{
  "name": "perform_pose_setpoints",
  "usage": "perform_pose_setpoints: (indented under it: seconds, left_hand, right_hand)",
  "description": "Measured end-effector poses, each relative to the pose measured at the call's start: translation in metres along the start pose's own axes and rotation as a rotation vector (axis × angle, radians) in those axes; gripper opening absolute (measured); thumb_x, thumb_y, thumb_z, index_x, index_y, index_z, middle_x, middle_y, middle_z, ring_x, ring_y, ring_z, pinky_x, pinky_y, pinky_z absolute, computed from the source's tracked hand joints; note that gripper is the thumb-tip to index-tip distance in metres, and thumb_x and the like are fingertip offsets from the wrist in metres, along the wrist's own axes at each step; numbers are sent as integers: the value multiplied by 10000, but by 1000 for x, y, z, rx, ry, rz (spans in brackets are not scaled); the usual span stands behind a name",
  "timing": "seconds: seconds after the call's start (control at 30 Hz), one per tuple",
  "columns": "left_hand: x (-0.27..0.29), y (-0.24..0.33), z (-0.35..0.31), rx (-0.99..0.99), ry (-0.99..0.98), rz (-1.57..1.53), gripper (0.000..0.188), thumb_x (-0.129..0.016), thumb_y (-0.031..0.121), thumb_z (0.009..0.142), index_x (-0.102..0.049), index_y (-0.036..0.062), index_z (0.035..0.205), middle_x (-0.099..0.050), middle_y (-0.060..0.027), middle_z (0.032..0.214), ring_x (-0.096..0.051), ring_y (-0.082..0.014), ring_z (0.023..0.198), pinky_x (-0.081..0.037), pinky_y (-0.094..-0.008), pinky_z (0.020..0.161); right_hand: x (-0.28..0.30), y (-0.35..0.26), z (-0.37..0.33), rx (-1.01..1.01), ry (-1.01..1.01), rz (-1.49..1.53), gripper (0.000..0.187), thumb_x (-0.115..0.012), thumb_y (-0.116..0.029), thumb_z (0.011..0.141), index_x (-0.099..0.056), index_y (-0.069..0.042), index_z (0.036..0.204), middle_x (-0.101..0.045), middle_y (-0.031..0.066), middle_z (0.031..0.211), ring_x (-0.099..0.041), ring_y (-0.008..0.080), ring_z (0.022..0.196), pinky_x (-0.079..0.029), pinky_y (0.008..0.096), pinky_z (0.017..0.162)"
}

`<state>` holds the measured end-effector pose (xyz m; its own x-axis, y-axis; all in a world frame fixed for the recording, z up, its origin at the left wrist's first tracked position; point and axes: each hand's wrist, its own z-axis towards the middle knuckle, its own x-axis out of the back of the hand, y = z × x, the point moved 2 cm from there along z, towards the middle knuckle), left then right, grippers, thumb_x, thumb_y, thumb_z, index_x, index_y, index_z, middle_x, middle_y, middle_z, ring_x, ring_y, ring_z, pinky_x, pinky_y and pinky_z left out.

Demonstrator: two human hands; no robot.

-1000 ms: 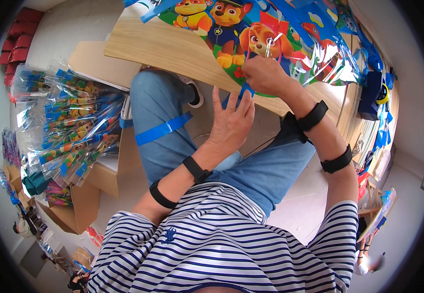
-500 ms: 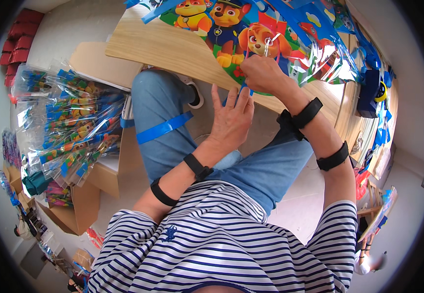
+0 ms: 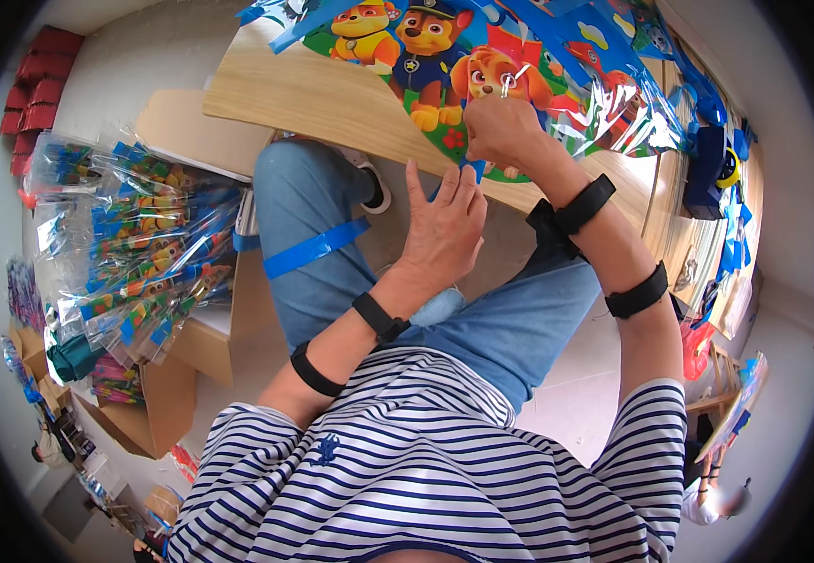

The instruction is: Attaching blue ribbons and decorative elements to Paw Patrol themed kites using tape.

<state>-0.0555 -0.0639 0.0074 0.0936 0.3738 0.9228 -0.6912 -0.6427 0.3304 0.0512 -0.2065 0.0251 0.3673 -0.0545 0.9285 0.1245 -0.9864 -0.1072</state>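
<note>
A glossy plastic sheet (image 3: 426, 70) printed with cartoon dogs lies on the wooden table at the top and hangs a little over its near edge. My right hand (image 3: 505, 131) is closed in a fist against the sheet's lower part; its fingertips and whatever they grip are hidden. Just below and left of it, my left hand (image 3: 442, 230) has its little finger raised apart. The other fingers press together over a narrow blue strip (image 3: 473, 170), which shows beyond their tips. My thumb is out of sight.
Another blue strip (image 3: 318, 247) lies across my left knee. At left, an open cardboard box (image 3: 205, 347) holds many printed clear plastic packages (image 3: 144, 225). A dark blue tape dispenser (image 3: 704, 183) with a yellow roll stands at the right of the table (image 3: 285, 89). Red bundles (image 3: 41, 80) are stacked far left.
My right hand has shifted slightly up and to the left over the sheet. The left hand stays nearly in place. The view has moved a little.
</note>
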Motion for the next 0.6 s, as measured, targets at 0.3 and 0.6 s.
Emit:
perform_pose_setpoints:
  seconds: [0.3,0.6]
  left_hand:
    - [4,2,-1,7,-36,-12,667,-815,271,643,-566,-4,1197,-449,-156,1351,-441,-285,1273,-202,-723,1058]
    - [5,-1,-5,-5,-32,10,619,-790,287,662,-589,-11,1166,-461,-188,1350,-448,-307,1257,-172,-754,1055]
  right_hand:
    - [-2,3,-16,-162,374,100,283,-790,-257,617,-651,-48,748,-681,116,767,-679,321,780,-530,427,664]
    - [-5,9,-21,-266,76,504,319,-817,-321,638,-641,-70,723,-677,98,712,-682,267,725,-517,374,638]
